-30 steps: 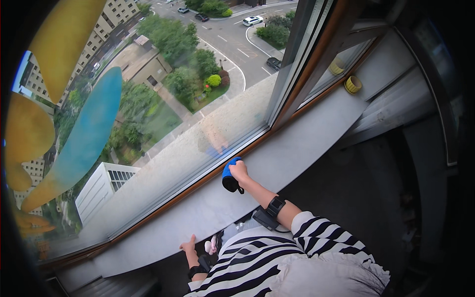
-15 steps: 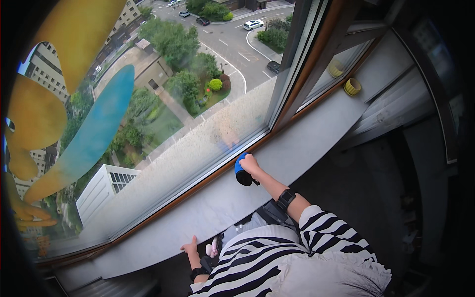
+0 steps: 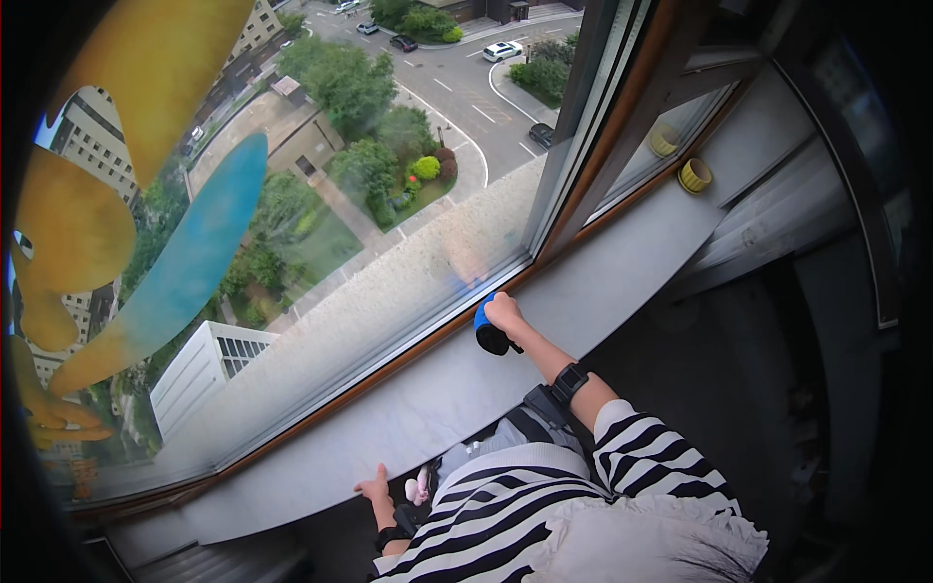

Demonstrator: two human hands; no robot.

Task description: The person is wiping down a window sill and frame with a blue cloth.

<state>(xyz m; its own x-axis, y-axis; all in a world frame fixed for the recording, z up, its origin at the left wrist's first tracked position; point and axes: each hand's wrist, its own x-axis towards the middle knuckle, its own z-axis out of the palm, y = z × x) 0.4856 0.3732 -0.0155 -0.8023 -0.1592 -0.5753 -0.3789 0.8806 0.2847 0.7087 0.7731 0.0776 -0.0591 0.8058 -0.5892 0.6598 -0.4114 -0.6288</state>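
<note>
My right hand (image 3: 502, 311) is closed around a rounded blue-and-black hand-held object (image 3: 492, 335), its exact kind unclear. The object's black end is down at the pale marble windowsill (image 3: 408, 389), close to the brown window frame. Whether it presses on the stone I cannot tell. Lower and to the left, my left hand (image 3: 373, 483) rests at the sill's front edge with its fingers apart, holding nothing. Each of my arms has a dark strap on it.
A ribbed yellow pot (image 3: 695, 175) stands at the sill's far right end beside a pale curtain (image 3: 777, 209). The window glass (image 3: 321, 253) runs along the sill's far side, with yellow and blue painted shapes on its left. A small pink-and-white item (image 3: 419, 486) is next to my left hand.
My right hand has slid a little to the right along the sill with the blue-and-black object. The left hand stays in place.
</note>
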